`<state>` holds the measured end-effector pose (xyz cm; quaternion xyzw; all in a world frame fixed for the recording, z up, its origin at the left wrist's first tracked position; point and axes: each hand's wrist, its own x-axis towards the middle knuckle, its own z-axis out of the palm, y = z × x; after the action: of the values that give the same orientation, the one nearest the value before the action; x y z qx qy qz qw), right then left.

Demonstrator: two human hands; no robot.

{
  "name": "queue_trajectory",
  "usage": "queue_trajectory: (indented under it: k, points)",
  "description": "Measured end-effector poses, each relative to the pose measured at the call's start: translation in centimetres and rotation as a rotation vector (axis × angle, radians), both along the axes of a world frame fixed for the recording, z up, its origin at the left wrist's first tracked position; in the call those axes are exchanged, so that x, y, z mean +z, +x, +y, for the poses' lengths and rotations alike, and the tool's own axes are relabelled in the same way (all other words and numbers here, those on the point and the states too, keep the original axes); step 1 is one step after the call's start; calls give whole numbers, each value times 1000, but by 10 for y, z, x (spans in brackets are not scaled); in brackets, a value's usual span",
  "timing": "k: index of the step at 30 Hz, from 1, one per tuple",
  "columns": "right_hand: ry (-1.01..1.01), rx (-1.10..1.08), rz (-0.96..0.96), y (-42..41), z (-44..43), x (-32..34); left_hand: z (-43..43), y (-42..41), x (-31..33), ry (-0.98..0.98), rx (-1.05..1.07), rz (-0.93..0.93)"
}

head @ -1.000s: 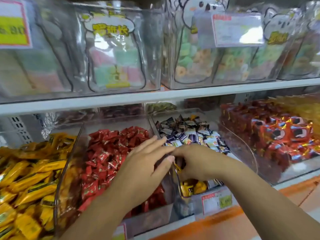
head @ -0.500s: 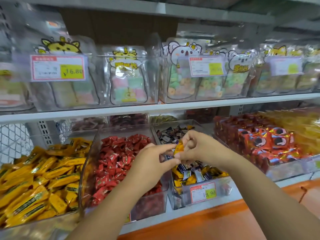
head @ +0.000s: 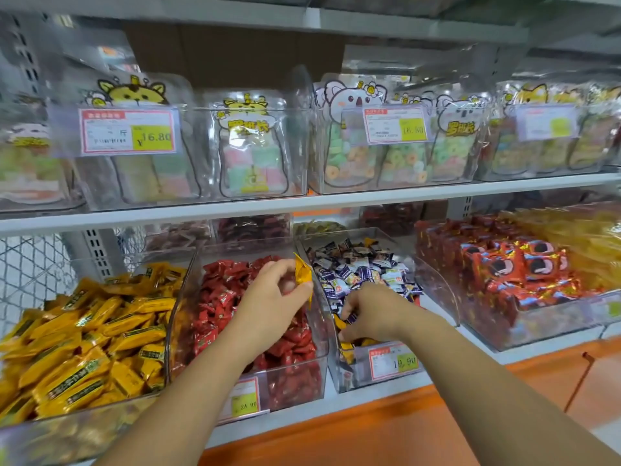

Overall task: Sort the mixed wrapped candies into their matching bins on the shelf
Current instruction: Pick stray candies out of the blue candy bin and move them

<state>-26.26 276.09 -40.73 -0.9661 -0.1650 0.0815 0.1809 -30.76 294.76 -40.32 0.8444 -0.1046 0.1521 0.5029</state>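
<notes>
Store shelving fills the head view, with clear bins lined up along the lower shelf. A yellow wrapped candy is pinched between the thumb and fingers of the left hand and held up over the wall between the red-candy bin and the mixed bin. The right hand is dug into the mixed bin, fingers curled down among purple, white and orange wrappers. Whether one is gripped cannot be told. Yellow bars are piled in the far-left bin.

Clear plastic bins (glossy wrappers).
</notes>
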Motion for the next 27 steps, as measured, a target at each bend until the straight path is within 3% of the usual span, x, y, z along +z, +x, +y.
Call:
queue_trajectory:
  k: [5,10,13,17,20,27]
  points:
    - [-13,-84,-76,1,3,4,-3,-1,-3,31,-66,31]
    - [354,-193,-135,-1,-9,11,-1,0,-3,27,-66,35]
    - [469,-193,-226,-1,-5,20,-1,2,-2,-15,-54,53]
    - [682,-139,-79,-3,-3,30,-8,4,-1,-67,-19,93]
    - [675,-94,-82,-8,-5,36,-11,4,-1,-94,5,88]
    - [444,-20,-243,-12,-7,50,-11,6,-5,11,-105,68]
